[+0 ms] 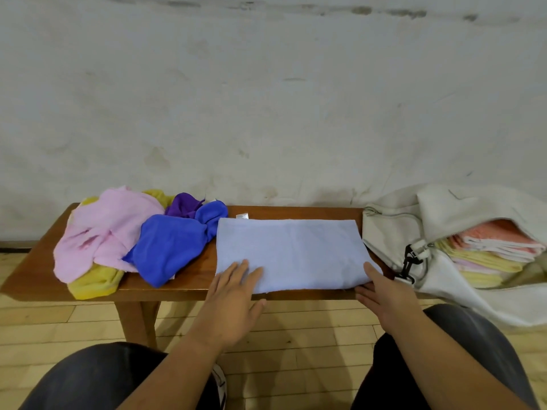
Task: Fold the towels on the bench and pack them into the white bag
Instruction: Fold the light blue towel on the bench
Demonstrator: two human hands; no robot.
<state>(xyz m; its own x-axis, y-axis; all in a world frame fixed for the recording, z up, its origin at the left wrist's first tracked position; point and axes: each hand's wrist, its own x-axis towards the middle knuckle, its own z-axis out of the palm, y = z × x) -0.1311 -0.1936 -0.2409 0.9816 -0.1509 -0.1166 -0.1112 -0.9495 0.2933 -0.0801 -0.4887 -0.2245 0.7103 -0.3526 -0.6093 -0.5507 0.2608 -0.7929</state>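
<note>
Midway, we are pressing flat left fingers (239,273) on the pale blue towel (290,250), right fingers (367,291) at its corner, grip unclear; folded towels (488,253) are sitting in the white bag (384,232), crumpled towels (165,247) waiting.

The small white tag (241,216) on the light blue towel (291,253) carries print too small to read.

Left hand (233,294) lies flat, fingers straight — right hand (384,297) palm-down, thumb spread.

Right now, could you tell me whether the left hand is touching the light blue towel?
Touching: the head view shows the left hand resting on the light blue towel.
</note>
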